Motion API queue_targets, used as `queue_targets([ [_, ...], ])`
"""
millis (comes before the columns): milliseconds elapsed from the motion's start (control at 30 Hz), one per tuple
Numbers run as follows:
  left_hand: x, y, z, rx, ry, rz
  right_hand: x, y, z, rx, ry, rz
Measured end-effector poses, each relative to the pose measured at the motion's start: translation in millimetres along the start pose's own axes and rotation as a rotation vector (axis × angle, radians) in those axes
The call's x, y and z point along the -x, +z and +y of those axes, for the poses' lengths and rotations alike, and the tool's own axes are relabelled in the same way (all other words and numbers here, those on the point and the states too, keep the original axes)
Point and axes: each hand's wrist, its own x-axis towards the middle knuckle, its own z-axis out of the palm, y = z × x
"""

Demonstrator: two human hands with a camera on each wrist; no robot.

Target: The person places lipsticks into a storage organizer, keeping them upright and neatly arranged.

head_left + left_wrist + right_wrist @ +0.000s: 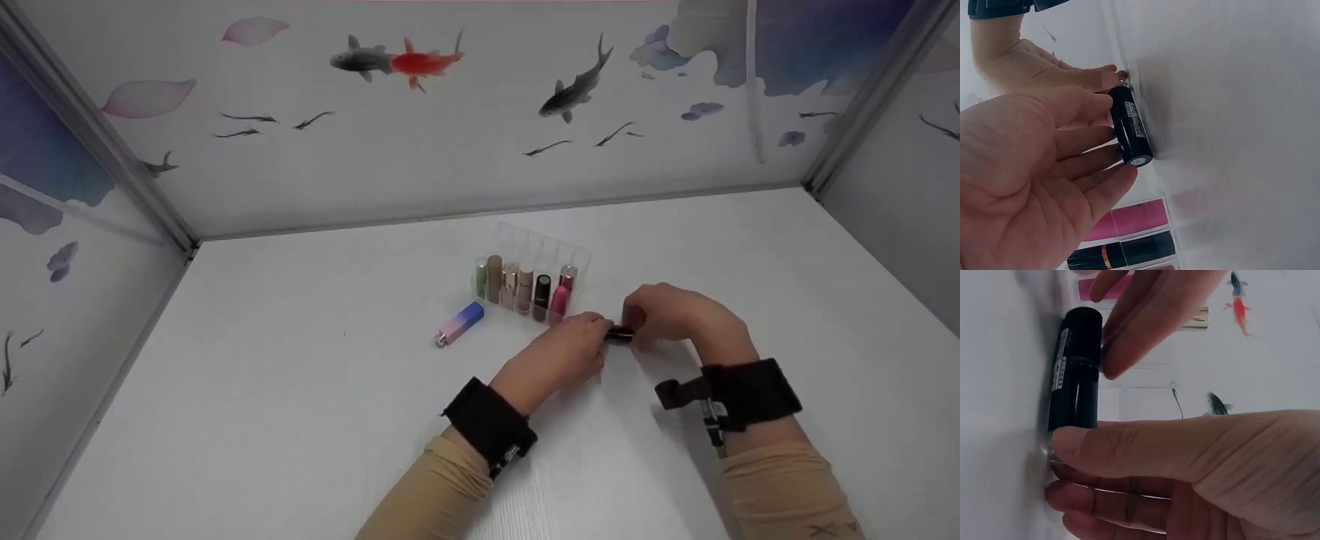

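A black lipstick tube [619,334] lies low over the white table between my two hands. My left hand [564,351] holds one end with thumb and fingertips. At the other end my right hand [673,311] pinches the tube, its thumb across the black side in the right wrist view. A white printed label shows on the lipstick tube [1131,126] in the left wrist view. Just beyond the hands stands a clear compartment case [581,259] with several lipsticks in it, among them a pink one [559,301] and a black one [542,294].
A blue-to-pink lipstick [460,324] lies on the white table [285,390], left of the case. White panels painted with fish [427,64] wall the table at the back and sides. A black strap [754,394] hangs partly loose from the right wrist.
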Motion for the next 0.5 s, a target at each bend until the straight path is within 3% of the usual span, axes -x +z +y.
queue_targets([
  [100,-1.2,-0.9,-1.0,0.009,-0.021,0.031,2.3,-4.4,-2.0,-0.034,-0.059,0.013],
  [233,-1.0,-5.9,-2.4,0.063,-0.058,0.14,10.6,-13.3,-6.5,-0.117,-0.154,0.089],
  [500,11.0,-29.7,-3.9,0.2,-0.062,0.383,30.0,-28.9,-22.1,-0.276,-0.298,0.349],
])
